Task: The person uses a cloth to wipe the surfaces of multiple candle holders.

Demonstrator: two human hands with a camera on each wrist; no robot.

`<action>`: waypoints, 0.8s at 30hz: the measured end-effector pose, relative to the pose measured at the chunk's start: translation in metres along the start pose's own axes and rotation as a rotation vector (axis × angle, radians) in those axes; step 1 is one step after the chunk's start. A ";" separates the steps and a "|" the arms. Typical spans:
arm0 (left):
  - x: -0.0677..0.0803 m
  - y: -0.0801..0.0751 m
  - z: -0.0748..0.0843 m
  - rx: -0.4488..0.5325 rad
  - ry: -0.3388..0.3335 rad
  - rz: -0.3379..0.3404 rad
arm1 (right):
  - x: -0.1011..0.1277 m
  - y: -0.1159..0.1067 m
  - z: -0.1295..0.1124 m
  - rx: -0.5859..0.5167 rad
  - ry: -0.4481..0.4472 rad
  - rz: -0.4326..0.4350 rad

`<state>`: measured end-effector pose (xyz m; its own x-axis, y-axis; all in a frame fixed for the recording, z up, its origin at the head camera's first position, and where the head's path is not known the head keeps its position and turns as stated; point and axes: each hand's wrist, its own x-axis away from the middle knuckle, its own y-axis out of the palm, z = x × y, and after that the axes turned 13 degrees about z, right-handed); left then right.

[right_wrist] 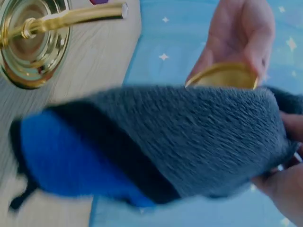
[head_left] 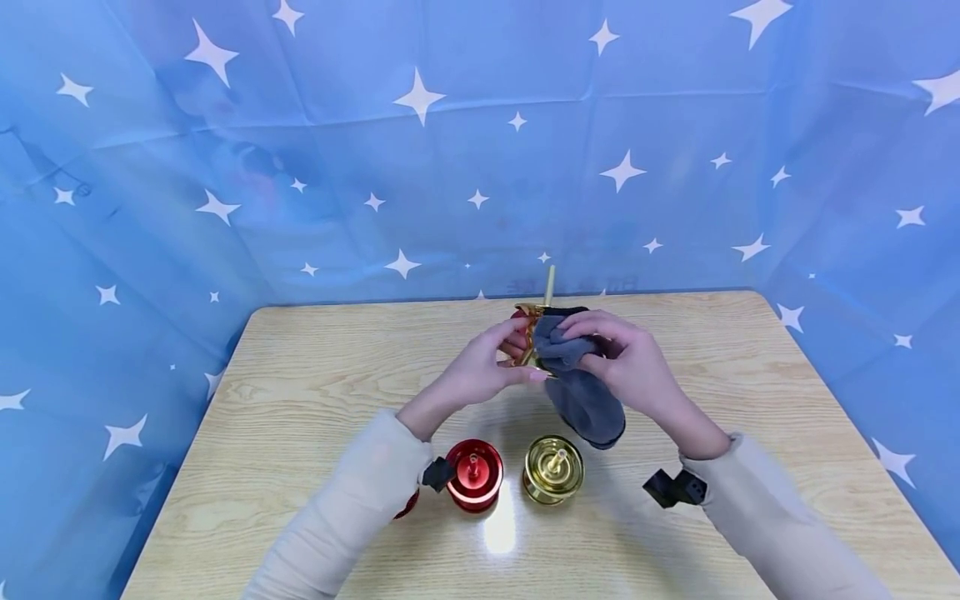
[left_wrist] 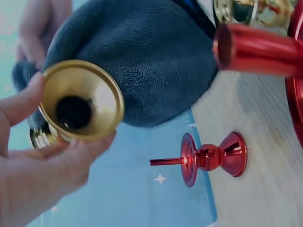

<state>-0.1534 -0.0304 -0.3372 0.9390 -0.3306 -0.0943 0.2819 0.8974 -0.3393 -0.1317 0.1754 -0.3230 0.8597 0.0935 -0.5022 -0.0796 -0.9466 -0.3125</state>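
Note:
Above the middle of the table my left hand grips a gold candlestick by its flared base, thumb and fingers curled round the rim. Its thin stem points up and away. My right hand holds a grey plush cloth bunched against the gold piece; the cloth covers most of the body. In the right wrist view the cloth shows a blue underside, with the gold rim just above it.
On the wooden table near me stand a red candlestick and a gold one. Another red candlestick stands behind the hands. A red piece peeks from under my left sleeve. A blue star-print backdrop surrounds the table.

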 end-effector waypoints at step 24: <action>-0.002 0.000 0.004 -0.112 0.011 0.044 | 0.003 0.004 -0.003 0.079 0.059 0.028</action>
<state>-0.1542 -0.0283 -0.3334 0.9476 -0.2956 -0.1213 0.2165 0.8732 -0.4367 -0.1277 0.1713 -0.3231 0.8845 0.0474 -0.4641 -0.1411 -0.9210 -0.3630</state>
